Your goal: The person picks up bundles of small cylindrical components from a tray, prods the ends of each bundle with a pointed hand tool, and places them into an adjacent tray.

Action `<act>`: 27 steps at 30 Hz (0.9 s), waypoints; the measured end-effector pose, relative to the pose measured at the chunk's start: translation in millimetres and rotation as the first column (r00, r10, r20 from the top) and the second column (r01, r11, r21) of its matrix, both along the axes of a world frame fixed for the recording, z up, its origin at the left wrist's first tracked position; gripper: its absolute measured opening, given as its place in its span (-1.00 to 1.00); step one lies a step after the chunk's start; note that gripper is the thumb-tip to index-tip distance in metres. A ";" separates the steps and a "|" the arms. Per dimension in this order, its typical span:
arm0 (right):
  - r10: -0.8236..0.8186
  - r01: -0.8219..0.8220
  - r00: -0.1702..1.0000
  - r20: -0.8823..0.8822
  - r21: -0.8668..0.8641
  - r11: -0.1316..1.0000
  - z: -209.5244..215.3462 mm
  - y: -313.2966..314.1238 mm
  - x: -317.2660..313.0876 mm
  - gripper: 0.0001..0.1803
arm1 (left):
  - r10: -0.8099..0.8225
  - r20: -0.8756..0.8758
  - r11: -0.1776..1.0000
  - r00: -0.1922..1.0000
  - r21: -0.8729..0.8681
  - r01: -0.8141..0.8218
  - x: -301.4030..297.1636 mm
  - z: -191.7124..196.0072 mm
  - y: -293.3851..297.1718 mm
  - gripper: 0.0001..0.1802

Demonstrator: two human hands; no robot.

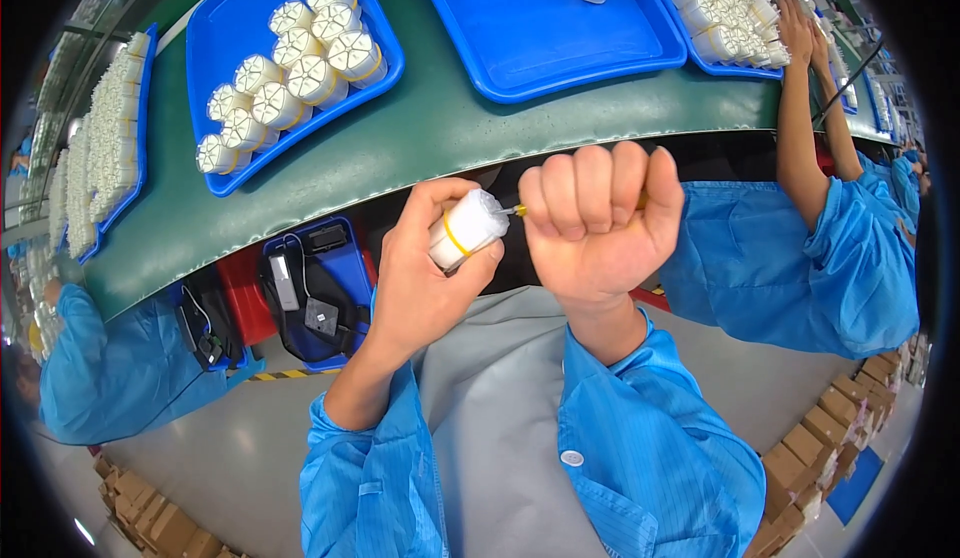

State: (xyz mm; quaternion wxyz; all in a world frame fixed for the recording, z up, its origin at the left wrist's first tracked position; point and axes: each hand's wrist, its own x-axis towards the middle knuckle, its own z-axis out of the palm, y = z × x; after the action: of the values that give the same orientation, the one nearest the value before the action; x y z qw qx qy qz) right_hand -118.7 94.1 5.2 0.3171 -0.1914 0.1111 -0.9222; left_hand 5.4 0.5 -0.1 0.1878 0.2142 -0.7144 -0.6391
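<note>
I read the scene from the left. On the green counter (400, 148) a blue tray (225, 18) carries white ribbed cylinders, each ringed by a yellow band; a second blue tray (520, 48) sits beside it, nearly bare.

My left hand (425, 263) holds one such white cylinder (467, 228) in front of the counter edge, above my lap. Its fingers (440, 198) are curled closely around the body, thumb under, the end face turned rightward. My right hand (595, 218) is balled into a tight fist around a slim tool whose yellow tip (520, 210) meets the cylinder's end face; the handle is hidden inside the fist.

To do this well, I judge the left grip should stay firm but not crush the ribs, with the tool kept in line with the cylinder's axis and pressed gently, so the tip does not skid across the face.

Further right, a co-worker's arm (795, 138) in a blue sleeve reaches up to another tray.
</note>
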 end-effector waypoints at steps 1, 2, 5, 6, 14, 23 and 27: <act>-0.019 0.019 0.999 -0.026 0.004 1.000 0.3 2.1 -3.2 -0.47 | -0.025 0.001 0.996 1.000 0.090 0.024 3.7 -4.2 -3.6 -0.58; -0.020 0.020 0.999 -0.025 0.004 1.000 0.8 4.2 -5.3 -0.47 | -0.025 0.001 0.996 1.000 0.090 0.025 5.1 -3.6 -5.8 -0.58; -0.061 0.062 0.996 -0.058 0.012 0.998 0.3 8.4 -7.5 -0.46 | -0.021 0.053 0.982 0.998 0.190 0.011 6.7 0.7 -8.9 -0.64; -0.062 0.063 0.996 -0.058 0.012 0.998 -0.8 8.7 -6.7 -0.46 | -0.022 0.053 0.982 0.998 0.190 0.011 6.7 2.9 -9.1 -0.64; -0.031 0.032 0.994 -0.106 0.008 0.999 -2.7 9.1 -4.5 -0.46 | -0.059 -0.092 0.826 0.994 0.555 0.100 7.5 -3.9 -13.4 -0.55; -0.021 0.024 0.996 -0.088 0.034 0.999 -3.8 10.1 -5.3 -0.47 | -0.064 -0.344 0.617 0.937 0.724 0.308 8.1 -13.5 -16.8 -0.38; -0.039 0.042 0.996 -0.086 0.031 0.999 -3.4 11.3 -4.9 -0.47 | -0.028 -0.387 0.706 0.922 0.645 0.293 4.9 -11.1 -11.7 -0.31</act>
State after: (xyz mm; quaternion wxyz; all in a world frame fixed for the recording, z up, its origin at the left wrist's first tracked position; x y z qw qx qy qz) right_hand -123.6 105.3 1.7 0.2965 -0.2232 0.1437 -0.9174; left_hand 10.3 -11.2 -11.2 0.1602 0.0878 -0.3948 -0.9004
